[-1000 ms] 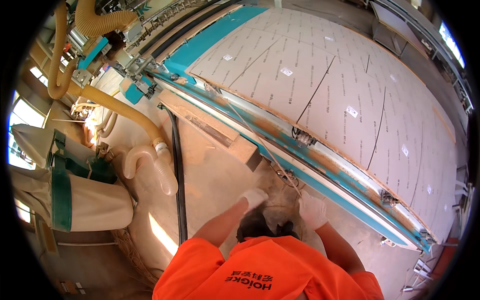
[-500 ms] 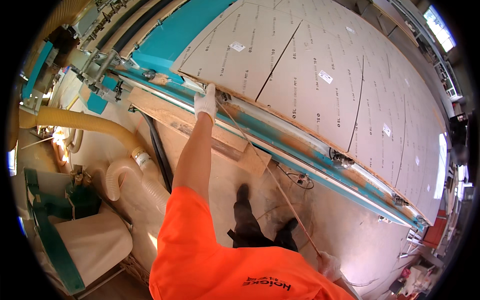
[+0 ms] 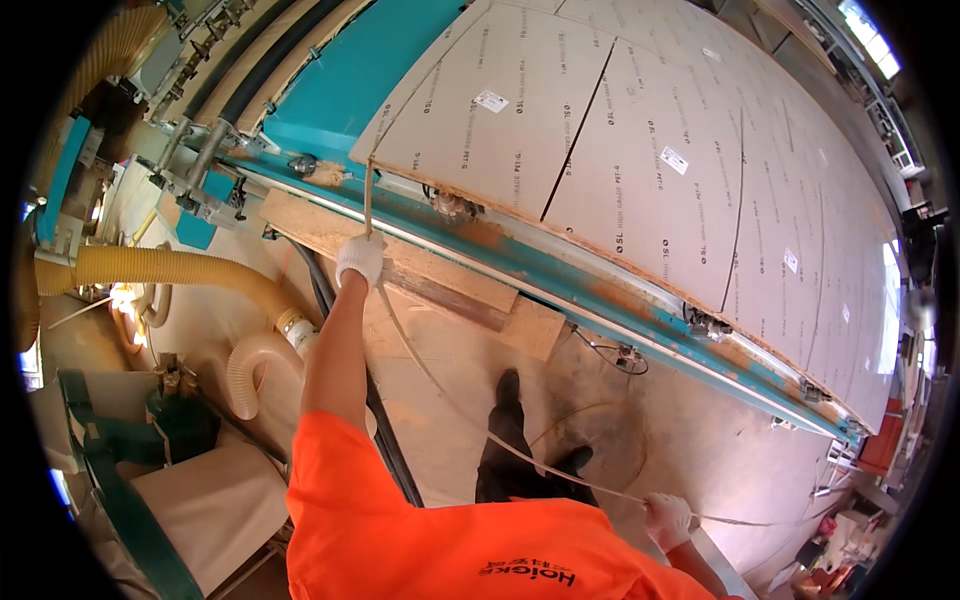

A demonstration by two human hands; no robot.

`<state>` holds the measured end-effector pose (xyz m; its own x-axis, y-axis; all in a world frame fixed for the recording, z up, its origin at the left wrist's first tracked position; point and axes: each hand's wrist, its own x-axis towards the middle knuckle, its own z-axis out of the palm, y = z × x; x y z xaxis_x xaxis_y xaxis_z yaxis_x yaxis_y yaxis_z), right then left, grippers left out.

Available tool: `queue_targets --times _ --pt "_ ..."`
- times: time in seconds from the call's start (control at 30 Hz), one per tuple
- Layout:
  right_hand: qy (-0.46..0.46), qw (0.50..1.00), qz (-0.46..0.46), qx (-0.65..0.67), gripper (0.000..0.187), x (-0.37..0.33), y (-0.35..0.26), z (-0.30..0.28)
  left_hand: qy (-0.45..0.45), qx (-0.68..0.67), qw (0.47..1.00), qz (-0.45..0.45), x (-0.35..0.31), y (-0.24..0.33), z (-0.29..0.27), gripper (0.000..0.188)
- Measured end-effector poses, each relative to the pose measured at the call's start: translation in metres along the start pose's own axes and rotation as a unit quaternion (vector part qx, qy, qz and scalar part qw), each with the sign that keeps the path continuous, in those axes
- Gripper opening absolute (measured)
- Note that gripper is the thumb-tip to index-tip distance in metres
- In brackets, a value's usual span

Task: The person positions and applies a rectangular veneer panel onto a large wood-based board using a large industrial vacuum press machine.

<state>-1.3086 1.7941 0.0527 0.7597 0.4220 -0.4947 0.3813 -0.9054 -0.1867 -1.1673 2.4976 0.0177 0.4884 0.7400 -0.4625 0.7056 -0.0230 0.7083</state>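
Observation:
A long, thin, flexible tan strip (image 3: 437,386) runs from the near left corner of a large pale printed board (image 3: 520,110) down to my left hand (image 3: 360,259). My left hand, in a white knit glove, is closed round the strip just off the teal machine's front edge. From there the strip sags in a curve past my legs to my right hand (image 3: 668,521), also gloved and closed on it near my body. Its tail trails on to the right beyond that hand. Dark straight cut lines divide the board, and small white labels lie on it.
The board lies on a teal machine bed (image 3: 350,65) with a rail and clamps along its front. Wooden planks (image 3: 530,325) sit low beside it. Yellow hoses (image 3: 180,265), black cables and a green-framed machine (image 3: 120,490) stand at left. A red item (image 3: 882,440) is far right.
My left hand has come away from the board's edge, toward me and left, drawing the strip. The strip has slackened from straight to a sagging curve. My right hand shows more fully.

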Motion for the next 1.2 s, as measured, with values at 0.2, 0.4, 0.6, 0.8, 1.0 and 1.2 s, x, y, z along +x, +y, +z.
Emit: queue_targets --times 0.2,0.4,0.6,0.8,1.0,1.2 --pt "0.084 0.996 0.009 0.017 0.006 -0.021 0.057 0.028 -0.172 -0.366 0.911 0.081 0.042 -0.024 0.015 0.046" --pt "0.018 0.996 -0.082 -0.019 0.003 0.005 0.009 -0.007 -0.054 0.064 0.995 -0.06 -0.016 -0.207 -0.044 0.031" --pt "-0.103 0.992 -0.013 -0.065 0.007 -0.038 0.049 -0.023 -0.104 -0.452 0.869 -0.172 -0.048 -0.313 -0.03 0.032" --pt "0.058 0.995 0.073 0.048 0.016 -0.061 0.136 -0.021 -0.073 -0.336 0.918 -0.2 -0.069 -0.208 0.021 0.058" --pt "0.275 0.958 0.056 0.062 0.023 -0.147 0.191 -0.047 0.15 -0.035 0.974 0.165 -0.175 -0.113 0.099 0.077" --pt "0.37 0.927 0.047 0.047 0.024 -0.227 0.271 -0.032 -0.215 0.103 0.645 0.726 -0.547 0.052 0.271 0.088"
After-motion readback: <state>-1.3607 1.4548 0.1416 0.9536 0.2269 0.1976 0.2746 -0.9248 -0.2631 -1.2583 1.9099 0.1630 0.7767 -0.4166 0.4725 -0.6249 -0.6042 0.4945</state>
